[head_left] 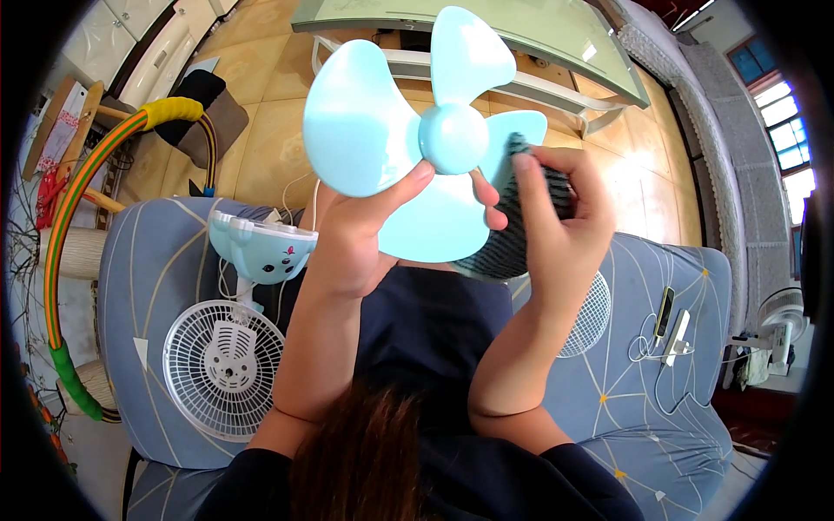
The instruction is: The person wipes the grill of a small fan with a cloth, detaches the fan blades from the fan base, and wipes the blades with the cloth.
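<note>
My left hand (352, 230) grips a light-blue fan blade (454, 139) near its round hub, with the thumb on the front. The blade is raised in front of me and several of its vanes show. In my right hand (565, 208) is a dark striped cloth (521, 213), pinched between thumb and fingers against the right-hand vane, which it partly covers. Left of my left arm, the light-blue fan base (265, 250) with a printed face lies on the sofa. Attached near it is the fan's white rear grille (224, 372).
A blue patterned sofa (634, 365) surrounds me. Another round grille (586, 317) lies behind my right arm. A power strip (678, 337) and cables lie at the right. Ahead stands a glass-topped table (556, 39). A striped hoop (74, 200) leans at the left.
</note>
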Demonstrator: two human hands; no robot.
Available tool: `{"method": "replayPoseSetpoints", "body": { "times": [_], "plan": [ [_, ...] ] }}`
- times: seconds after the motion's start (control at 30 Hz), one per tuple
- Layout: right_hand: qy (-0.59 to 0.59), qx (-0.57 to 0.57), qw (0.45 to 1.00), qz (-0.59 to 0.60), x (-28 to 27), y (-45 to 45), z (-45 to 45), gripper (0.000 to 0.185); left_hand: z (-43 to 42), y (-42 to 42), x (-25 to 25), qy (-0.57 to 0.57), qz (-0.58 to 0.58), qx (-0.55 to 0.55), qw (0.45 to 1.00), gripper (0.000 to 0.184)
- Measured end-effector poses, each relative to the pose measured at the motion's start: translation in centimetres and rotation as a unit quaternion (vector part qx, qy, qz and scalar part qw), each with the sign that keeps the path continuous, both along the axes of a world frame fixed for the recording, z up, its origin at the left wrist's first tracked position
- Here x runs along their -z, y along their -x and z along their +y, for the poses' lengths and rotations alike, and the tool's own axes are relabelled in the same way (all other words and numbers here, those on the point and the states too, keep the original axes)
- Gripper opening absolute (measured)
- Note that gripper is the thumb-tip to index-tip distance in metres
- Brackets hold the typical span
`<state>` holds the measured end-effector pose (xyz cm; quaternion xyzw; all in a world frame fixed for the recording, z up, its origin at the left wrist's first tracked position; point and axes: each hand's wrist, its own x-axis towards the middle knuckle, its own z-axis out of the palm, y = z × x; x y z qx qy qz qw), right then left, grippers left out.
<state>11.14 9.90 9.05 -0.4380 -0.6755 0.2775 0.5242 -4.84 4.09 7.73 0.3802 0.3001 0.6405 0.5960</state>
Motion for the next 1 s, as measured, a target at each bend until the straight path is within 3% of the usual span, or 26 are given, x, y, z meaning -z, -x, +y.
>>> {"method": "replayPoseSetpoints", "body": {
  "times": [0.1, 0.27, 0.5, 0.6, 0.8, 0.9, 1.0],
  "plan": [
    [0.049, -0.060, 0.997, 0.020, -0.2, 0.9, -1.0, 0.008, 0.1, 0.1, 1.5, 0.020, 0.035, -0.078, 0.996, 0.049],
    [0.055, -0.079, 0.993, -0.065, 0.0, 0.3, -0.2, 0.009, 0.3, 0.9, 1.3, -0.019, -0.033, -0.026, 0.999, 0.047],
    [0.115, -0.090, 0.988, -0.050, -0.1, -0.1, 0.0, 0.013, 0.3, 1.3, 1.0, -0.050, -0.103, -0.009, 0.993, 0.039],
    [0.098, -0.082, 0.990, -0.053, -0.2, 0.0, -0.1, 0.013, 0.4, 1.2, 0.6, -0.041, -0.053, -0.015, 0.998, 0.049],
    [0.050, -0.089, 0.994, -0.042, 0.0, 0.2, -0.2, 0.008, 0.2, 1.1, 1.1, 0.030, 0.038, -0.008, 0.999, 0.047],
    [0.056, -0.097, 0.993, -0.034, 0.0, 0.3, -0.4, 0.008, 0.1, 1.1, 0.8, 0.024, 0.016, 0.010, 1.000, 0.046],
    [0.047, -0.120, 0.989, -0.072, -0.1, -0.1, -0.2, 0.008, -0.1, 0.6, 1.5, 0.044, 0.005, -0.067, 0.997, 0.046]
  ]
}}
